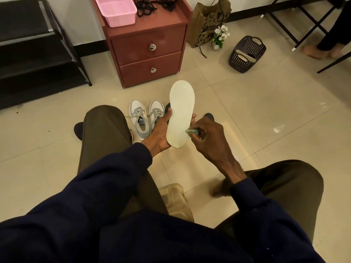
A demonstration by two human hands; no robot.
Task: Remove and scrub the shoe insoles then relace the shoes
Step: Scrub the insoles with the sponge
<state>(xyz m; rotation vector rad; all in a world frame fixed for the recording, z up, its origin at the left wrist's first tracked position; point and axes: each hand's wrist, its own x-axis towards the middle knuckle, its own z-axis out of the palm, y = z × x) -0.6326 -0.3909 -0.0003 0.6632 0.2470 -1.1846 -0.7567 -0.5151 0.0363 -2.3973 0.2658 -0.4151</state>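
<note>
My left hand (161, 130) grips a pale cream insole (181, 111) from behind, heel end down, toe end pointing up and away. My right hand (207, 137) pinches a small green scrubber (191, 131) against the insole's lower right edge. A pair of grey and white sneakers (146, 118) stands on the tiled floor just beyond my left hand, laces loose. Dark shoe parts (209, 116) peek out behind the insole and my right hand. Black laces (152, 4) lie in a heap on the red cabinet.
A red two-drawer cabinet (148, 52) stands ahead with a pink basket (117, 10) on top. A dark plastic basket (247, 54) holding insoles lies on the floor to the right, next to a paper bag (207, 19) and small flowers. A black rack (38, 44) is at left.
</note>
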